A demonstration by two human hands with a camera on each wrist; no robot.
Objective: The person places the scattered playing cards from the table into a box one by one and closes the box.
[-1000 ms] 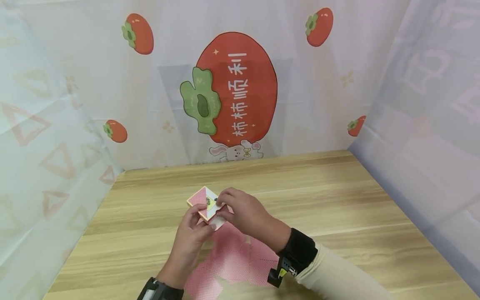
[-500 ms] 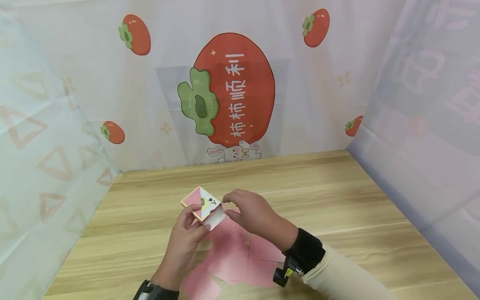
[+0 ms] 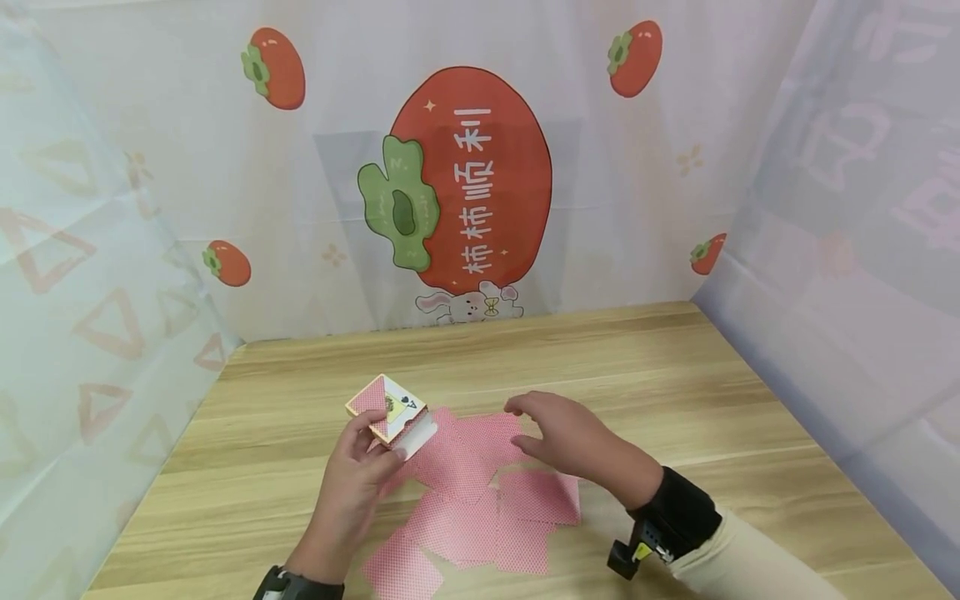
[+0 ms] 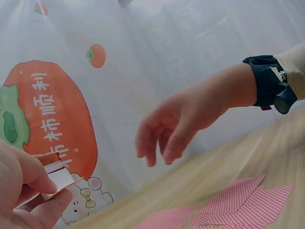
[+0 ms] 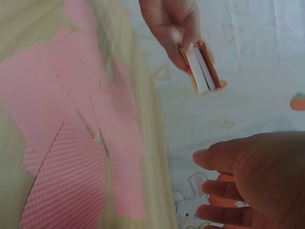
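My left hand (image 3: 356, 467) grips a playing card box (image 3: 387, 408) with an ace of spades printed on its front. The flap (image 3: 417, 437) of the box hangs open toward the right, and in the right wrist view white card edges (image 5: 204, 70) show inside the box's mouth. My right hand (image 3: 570, 433) hovers apart from the box, over the right side of the spread, fingers loosely bent with nothing between them. Below both hands, several playing cards (image 3: 457, 521) lie face down in an overlapping spread, their backs a red-and-white pattern.
The cards lie on a wood-grain table (image 3: 645, 375). A white cloth backdrop (image 3: 630, 192) with printed persimmons stands behind it, with cloth side walls at left (image 3: 90, 350) and right (image 3: 847, 275). Each wrist wears a black strap; the right one (image 3: 675, 512) carries a small camera.
My right hand has let go at the mouth of the box and moved right, away from it. My left hand has carried the box slightly left. More of the card spread shows.
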